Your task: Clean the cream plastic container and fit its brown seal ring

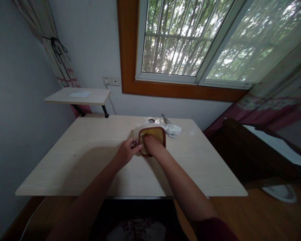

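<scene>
A small square box (159,134) with a reddish-brown rim and a tan inside is on the pale wooden desk, tilted so that its inside faces me. My left hand (126,151) is at its left side, with the thumb against the rim and the other fingers curled. My right hand (151,143) reaches over the near edge into the box. Its fingertips point down at the inner left part and are mostly hidden, so whether they hold anything does not show. Crumpled clear plastic wrap (173,129) lies just behind the box on the right.
The desk (95,134) has a cable hole (152,121) at the back. A raised shelf (90,95) with a white sheet of paper (79,94) stands at the back left. Behind are a wall socket (107,80) and a window (178,40). Dark furniture (266,154) stands on the right.
</scene>
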Demonstrator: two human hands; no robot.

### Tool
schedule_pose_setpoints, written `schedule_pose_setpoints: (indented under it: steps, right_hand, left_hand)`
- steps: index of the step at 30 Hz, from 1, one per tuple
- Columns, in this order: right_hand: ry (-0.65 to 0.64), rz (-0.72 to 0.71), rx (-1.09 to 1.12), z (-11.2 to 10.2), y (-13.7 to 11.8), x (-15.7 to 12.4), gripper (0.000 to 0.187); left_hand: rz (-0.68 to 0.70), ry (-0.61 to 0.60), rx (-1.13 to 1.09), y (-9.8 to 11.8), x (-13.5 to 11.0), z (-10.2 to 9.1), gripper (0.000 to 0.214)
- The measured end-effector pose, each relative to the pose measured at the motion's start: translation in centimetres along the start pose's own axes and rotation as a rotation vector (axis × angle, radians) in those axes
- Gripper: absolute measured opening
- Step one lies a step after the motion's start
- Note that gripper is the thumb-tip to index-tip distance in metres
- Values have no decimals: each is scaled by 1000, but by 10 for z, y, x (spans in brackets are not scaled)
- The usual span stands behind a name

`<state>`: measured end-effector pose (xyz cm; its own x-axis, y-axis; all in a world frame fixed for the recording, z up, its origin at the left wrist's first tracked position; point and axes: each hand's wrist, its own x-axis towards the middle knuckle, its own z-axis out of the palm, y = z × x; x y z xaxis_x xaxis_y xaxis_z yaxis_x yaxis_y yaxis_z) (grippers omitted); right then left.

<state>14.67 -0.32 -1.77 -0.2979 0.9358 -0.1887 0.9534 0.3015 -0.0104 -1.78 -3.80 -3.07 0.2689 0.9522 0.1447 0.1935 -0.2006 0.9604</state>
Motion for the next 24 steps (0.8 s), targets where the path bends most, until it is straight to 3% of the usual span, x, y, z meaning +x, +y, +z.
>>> schedule_pose_setpoints:
  steps: [5,13,24]
  right_hand:
    - [-139,59,-18,8,1,7,35]
    - [-176,47,0,13,6,14,41]
    - [-77,-14,142,9,1,5,36]
  left_hand:
    - [-2,0,9,4,-3,5,22]
    - [11,-4,-14,-4,-2,9,23]
    - [-6,31,-27,-3,-3,8,23]
